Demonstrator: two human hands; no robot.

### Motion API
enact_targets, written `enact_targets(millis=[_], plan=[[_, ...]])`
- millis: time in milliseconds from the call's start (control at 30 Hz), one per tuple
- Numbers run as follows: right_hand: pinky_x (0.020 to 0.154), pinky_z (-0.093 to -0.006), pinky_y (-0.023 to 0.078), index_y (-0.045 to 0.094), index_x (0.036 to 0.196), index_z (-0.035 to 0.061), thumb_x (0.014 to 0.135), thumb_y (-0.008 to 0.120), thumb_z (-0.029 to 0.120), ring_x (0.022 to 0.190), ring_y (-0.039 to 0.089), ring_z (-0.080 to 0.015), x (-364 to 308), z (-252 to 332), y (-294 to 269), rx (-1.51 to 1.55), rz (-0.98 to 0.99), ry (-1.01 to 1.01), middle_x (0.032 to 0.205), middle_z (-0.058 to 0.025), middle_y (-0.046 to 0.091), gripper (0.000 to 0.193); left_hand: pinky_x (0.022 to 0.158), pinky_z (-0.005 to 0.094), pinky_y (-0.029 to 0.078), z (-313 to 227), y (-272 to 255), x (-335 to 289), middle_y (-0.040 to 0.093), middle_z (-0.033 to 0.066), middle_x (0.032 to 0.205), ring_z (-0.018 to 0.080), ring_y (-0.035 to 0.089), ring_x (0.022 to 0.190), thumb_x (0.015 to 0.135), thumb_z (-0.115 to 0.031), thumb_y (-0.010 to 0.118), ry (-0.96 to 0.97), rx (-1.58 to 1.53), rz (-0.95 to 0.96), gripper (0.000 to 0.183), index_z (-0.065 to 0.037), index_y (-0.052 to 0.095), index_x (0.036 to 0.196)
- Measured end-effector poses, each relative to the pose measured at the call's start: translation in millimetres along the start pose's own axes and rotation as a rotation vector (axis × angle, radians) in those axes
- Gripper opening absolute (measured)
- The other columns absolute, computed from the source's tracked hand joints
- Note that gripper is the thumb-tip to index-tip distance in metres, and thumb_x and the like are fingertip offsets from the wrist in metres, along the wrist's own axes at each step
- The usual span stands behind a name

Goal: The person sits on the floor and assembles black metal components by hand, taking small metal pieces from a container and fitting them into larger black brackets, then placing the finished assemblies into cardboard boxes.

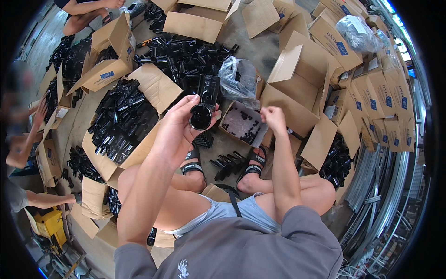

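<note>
My left hand is wrapped round a glossy black plastic tubular part, whose round open end faces me. My right hand is closed at the right rim of a small lined box. Whatever its fingers may pinch is hidden. Small black pieces lie scattered in that box. On the floor between my sandalled feet, several slim black parts lie together. Beyond my left hand spreads a large heap of black tubular parts.
An open carton of black parts stands at left, and another at right. A large open carton and stacked cartons fill the right. Metal rails lie at far right. Other people's hands show at left.
</note>
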State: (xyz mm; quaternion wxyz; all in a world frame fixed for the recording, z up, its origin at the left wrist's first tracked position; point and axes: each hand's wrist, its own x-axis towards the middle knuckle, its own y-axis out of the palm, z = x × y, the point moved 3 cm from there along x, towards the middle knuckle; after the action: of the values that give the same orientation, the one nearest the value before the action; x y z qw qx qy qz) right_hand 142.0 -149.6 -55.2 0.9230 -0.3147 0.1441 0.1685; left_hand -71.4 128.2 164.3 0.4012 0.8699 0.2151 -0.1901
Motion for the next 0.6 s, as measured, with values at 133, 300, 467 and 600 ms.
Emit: enact_targets(millis=[133, 300, 467, 600], plan=[[0.081, -0.0472, 0.058, 0.076, 0.098, -0.0023, 0.087, 0.066, 0.011, 0.09, 0.074, -0.0388, -6.3, -29.7, 50.7, -0.619, -0.056, -0.061, 0.092, -0.0257, 0.073, 0.02, 0.093, 0.0333, 0.061, 0.4, -2.9, 5.0, 0.068, 0.0213, 0.12, 0.0299, 0.069, 0.11, 0.104, -0.016, 0.051, 0.027, -0.006, -0.065, 0.032, 0.004, 0.055, 0.129], [0.089, -0.0509, 0.057, 0.073, 0.1, -0.0041, 0.093, 0.052, 0.006, 0.102, 0.071, -0.0422, 4.1, -66.9, 93.9, -0.855, 0.009, -0.024, 0.106, -0.0272, 0.072, 0.024, 0.089, 0.0328, 0.061, 2.0, -5.1, 8.3, 0.069, 0.0183, 0.117, 0.0266, 0.07, 0.107, 0.106, -0.017, 0.049, 0.024, 0.09, -0.12, 0.029, 0.002, 0.055, 0.127], [0.092, -0.0507, 0.056, 0.073, 0.105, -0.0048, 0.097, 0.047, 0.008, 0.107, 0.069, -0.0424, -3.5, -80.9, 107.6, -0.847, 0.063, 0.066, 0.113, -0.0279, 0.07, 0.03, 0.087, 0.0325, 0.062, 1.3, -11.7, 11.0, 0.071, 0.0168, 0.115, 0.024, 0.072, 0.103, 0.107, -0.02, 0.051, 0.059, 0.13, -0.133, 0.026, 0.0, 0.057, 0.123], [0.091, -0.0493, 0.058, 0.073, 0.109, -0.0024, 0.098, 0.048, 0.008, 0.107, 0.07, -0.0411, -4.0, -78.4, 112.7, -0.828, 0.029, 0.086, 0.112, -0.0261, 0.071, 0.03, 0.087, 0.0314, 0.061, 1.2, -9.0, 9.7, 0.072, 0.0122, 0.114, 0.0196, 0.073, 0.102, 0.107, -0.02, 0.052, 0.065, 0.159, -0.129, 0.02, -0.005, 0.059, 0.118]])
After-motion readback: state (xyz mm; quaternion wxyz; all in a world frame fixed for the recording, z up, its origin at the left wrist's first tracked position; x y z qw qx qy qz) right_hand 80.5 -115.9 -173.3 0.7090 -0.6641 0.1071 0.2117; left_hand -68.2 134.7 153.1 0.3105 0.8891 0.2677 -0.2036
